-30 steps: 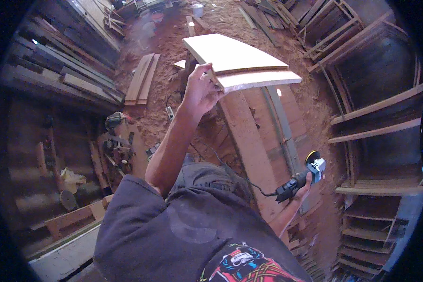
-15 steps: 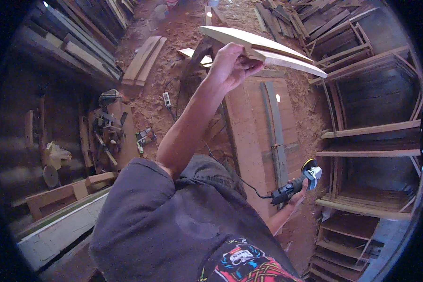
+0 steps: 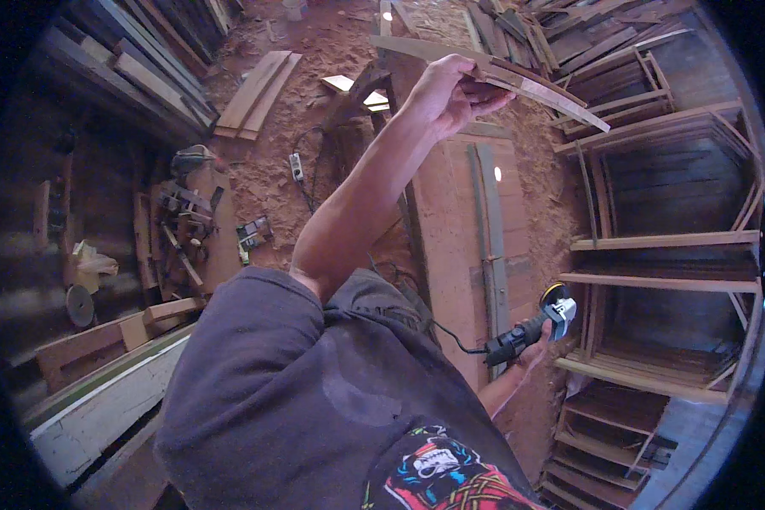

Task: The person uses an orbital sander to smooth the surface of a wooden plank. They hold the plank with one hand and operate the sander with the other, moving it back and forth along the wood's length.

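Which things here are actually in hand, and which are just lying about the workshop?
In hand:
left hand gripping a curved wooden panel
right hand gripping an angle grinder

Lying about:
planks on the sawdust floor
power strip
hand tools
wooden frames

No packages, labels, signs or screens can be made out anywhere in the workshop (a small pale object far left is too blurred to be told).

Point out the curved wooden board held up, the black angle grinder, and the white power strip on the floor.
Curved pale wooden board (image 3: 546,85), head view, on its face right of the fingers.
Black angle grinder (image 3: 527,331), head view, on its body.
White power strip (image 3: 297,167), head view, on its middle.
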Motion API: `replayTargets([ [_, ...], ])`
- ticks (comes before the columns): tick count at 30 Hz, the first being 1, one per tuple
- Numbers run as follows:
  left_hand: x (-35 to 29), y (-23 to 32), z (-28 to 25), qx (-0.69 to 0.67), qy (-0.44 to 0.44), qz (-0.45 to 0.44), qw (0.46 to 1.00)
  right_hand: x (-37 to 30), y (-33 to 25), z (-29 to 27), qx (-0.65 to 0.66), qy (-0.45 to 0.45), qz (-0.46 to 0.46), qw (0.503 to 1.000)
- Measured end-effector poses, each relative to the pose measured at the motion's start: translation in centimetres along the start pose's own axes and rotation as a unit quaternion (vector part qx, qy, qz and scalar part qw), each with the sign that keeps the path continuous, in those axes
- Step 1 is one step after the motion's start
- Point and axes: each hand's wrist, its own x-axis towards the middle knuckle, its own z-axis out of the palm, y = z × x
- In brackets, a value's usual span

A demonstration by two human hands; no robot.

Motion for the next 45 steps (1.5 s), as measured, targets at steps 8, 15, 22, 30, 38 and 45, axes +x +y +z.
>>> replayTargets([
  [8,1.1,-0.3,-0.1,-0.004,-0.008,0.0,1.0,-1.3,-0.8,1.5,0.019,0.033,0.002,0.999],
  [15,1.7,-0.3,0.0,0.022,0.009,-0.015,1.0,-0.8,-0.3,1.4,0.019,0.044,-0.017,0.999],
  [22,1.3,2.9,-1.0,0.033,-0.002,-0.064,0.997,-0.5,0.3,0.3,0.009,0.071,0.006,0.997],
  [30,1.5,6.3,0.2,0.036,0.085,-0.069,0.993,-2.1,-1.4,1.0,0.012,0.087,0.022,0.996],
  [38,-0.7,7.4,1.1,0.109,0.099,-0.045,0.988,-0.8,0.9,0.1,-0.009,0.108,0.004,0.994],
  [45,-2.5,7.5,2.4,0.095,0.094,-0.114,0.984,-0.5,3.7,-2.1,0.041,0.075,0.041,0.995],
])
